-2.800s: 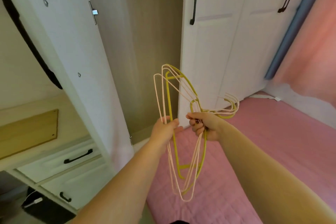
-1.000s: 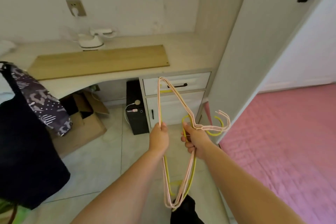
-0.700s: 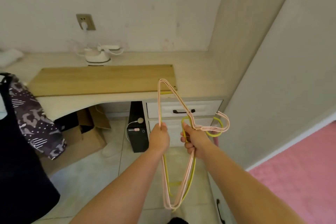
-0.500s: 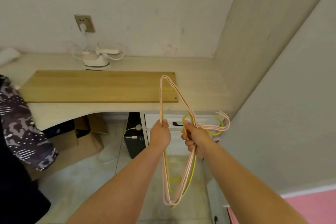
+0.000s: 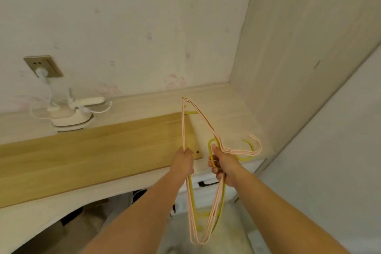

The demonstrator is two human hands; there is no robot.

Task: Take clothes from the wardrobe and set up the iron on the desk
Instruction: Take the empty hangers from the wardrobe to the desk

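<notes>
Fingers of the left hand (image 5: pixel 183 162) curl tightly around the pink hangers (image 5: pixel 208 222); the right hand (image 5: pixel 223 163), at 3 o'clock from it, grips their necks above the desk (image 5: pixel 218 107).

A pale wall (image 5: pixel 127 27) with faint pink flower marks stands behind the counter (image 5: pixel 226 109). A socket (image 5: pixel 43 66) is on the wall at the left. A light wood panel (image 5: pixel 305 47) closes the right side. Below the counter are a white drawer (image 5: pixel 208 183) and a grey floor (image 5: pixel 231 229). The light is soft.
</notes>
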